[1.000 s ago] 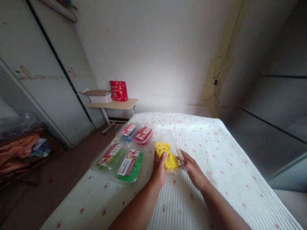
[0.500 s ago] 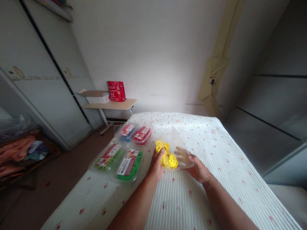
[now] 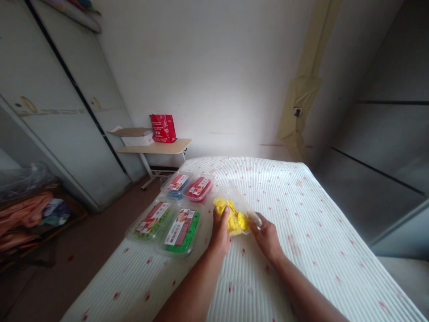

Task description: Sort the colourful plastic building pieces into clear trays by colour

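Note:
A clear plastic box of yellow pieces (image 3: 234,213) sits tilted on the white mattress (image 3: 295,223), held from both sides. My left hand (image 3: 221,231) grips its near left side, thumb over the yellow pieces. My right hand (image 3: 264,232) pinches the clear lid edge at the box's right. Both hands are closed on the box.
Left of the box lie several sealed labelled boxes: two green ones (image 3: 182,230), a red one (image 3: 200,188) and a blue one (image 3: 176,184). A small desk (image 3: 156,146) with a red bag (image 3: 163,128) stands by the wall. Wardrobe doors (image 3: 50,112) and clothes (image 3: 23,214) are at left.
The clear lid, swung out to the right half a second ago, has come back over the yellow pieces. My right hand moved in toward the box; my left hand stayed put.

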`<state>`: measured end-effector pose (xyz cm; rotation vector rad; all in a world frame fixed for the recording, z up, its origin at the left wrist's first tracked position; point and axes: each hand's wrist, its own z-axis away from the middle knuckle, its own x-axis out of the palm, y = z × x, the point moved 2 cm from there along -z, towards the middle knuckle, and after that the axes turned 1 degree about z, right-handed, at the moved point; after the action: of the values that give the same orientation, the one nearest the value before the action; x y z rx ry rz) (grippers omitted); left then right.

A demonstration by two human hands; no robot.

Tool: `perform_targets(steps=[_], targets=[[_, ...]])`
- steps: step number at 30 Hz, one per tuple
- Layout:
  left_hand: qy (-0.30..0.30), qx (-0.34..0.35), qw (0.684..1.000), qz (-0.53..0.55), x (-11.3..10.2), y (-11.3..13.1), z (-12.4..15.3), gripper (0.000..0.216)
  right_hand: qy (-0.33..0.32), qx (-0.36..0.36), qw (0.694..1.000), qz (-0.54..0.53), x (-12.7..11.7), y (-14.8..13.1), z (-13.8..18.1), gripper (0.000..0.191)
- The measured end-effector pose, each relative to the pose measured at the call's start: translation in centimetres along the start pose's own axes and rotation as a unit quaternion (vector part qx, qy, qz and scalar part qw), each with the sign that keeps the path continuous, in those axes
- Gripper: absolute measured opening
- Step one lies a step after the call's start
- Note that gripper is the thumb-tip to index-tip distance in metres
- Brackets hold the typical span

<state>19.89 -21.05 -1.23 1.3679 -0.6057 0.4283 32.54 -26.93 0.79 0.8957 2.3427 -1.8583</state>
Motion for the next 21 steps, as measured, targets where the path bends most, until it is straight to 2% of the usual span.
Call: perform_targets(steps=[3,8,13,21], targets=[[-0.008,-0.004,1.0,-0.008,0.0,0.1,0.0,0.051,0.028,0.013,0.999,-0.011,0.5,1.2,-0.4,0.035],[0.003,-0.015,1.0,0.0,0.1,0.4,-0.1,0.056,0.038,0.043,0.998,-0.027,0.9,1.7,-0.9,0.04],[0.02,-0.039,0.999,-0.006,0.0,0.7,-0.1,0.055,0.088,0.132,0.977,-0.141,-0.6,3.2,-1.8,0.052],[-0.005,-0.057,0.998,-0.036,0.5,1.0,-0.1,0.05,0.129,0.17,0.96,-0.18,-2.8,4.5,-2.6,0.042]])
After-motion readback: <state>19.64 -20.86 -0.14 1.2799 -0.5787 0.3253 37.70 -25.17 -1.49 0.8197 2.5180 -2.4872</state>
